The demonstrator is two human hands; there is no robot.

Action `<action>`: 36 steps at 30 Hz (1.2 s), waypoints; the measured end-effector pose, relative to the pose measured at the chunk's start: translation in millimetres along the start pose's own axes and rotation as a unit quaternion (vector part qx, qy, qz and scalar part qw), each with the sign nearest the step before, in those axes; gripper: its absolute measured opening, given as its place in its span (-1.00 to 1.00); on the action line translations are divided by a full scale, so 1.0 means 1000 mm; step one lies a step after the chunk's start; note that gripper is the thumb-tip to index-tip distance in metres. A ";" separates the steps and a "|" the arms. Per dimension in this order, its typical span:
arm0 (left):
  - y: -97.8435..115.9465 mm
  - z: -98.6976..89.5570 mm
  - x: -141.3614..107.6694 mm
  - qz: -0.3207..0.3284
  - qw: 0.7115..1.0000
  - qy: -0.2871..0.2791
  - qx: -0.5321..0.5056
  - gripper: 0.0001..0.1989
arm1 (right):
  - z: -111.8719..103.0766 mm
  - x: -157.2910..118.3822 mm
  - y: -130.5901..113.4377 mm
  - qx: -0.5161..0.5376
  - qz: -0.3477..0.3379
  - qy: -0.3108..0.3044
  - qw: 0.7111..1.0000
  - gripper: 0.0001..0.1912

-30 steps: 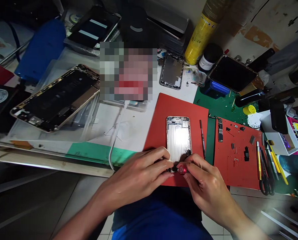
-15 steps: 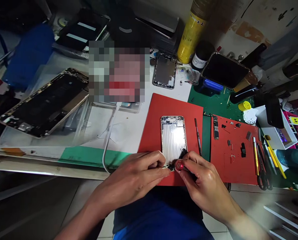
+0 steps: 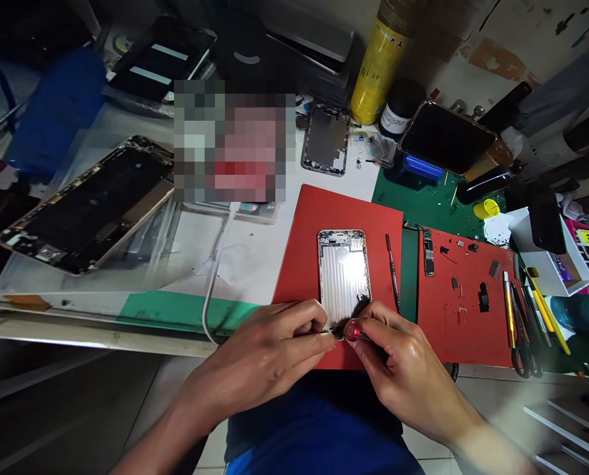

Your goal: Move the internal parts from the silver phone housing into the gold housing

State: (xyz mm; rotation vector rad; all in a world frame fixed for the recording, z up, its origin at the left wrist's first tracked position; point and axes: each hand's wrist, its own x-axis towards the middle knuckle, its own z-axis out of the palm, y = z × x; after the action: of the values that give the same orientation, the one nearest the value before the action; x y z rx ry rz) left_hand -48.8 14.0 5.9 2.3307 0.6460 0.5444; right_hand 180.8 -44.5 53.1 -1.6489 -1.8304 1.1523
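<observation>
A silver phone housing, stripped of most parts, lies on a red mat in front of me. My left hand has its fingers bent and closed on the lower left corner of this housing. In my right hand is a screwdriver with a red round cap, held between thumb and fingers over the housing's lower end. Its tip is hidden from me. Small dark parts show along the bottom edge, partly covered by my fingers. A thin metal spudger rests to the right of the housing.
On a second red mat lie a logic board strip and several small parts. Scissors and tweezers stand by its right edge. Another phone housing sits at left, near a white cable. A yellow spray can stands behind.
The red screwdriver cap has tipped and shifted slightly left in my right hand. My left hand and the phone housing stay in place.
</observation>
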 end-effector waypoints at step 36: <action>-0.001 0.000 -0.002 0.001 1.000 0.008 -0.022 -0.82 | -0.017 -0.017 -0.003 0.031 -0.022 0.058 0.998 -0.81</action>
State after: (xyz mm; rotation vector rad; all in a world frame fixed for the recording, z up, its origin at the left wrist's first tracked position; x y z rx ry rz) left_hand -50.8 13.1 4.8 2.2885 0.6329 0.5726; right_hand 195.2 -55.8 69.0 -1.5989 -1.7332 1.0625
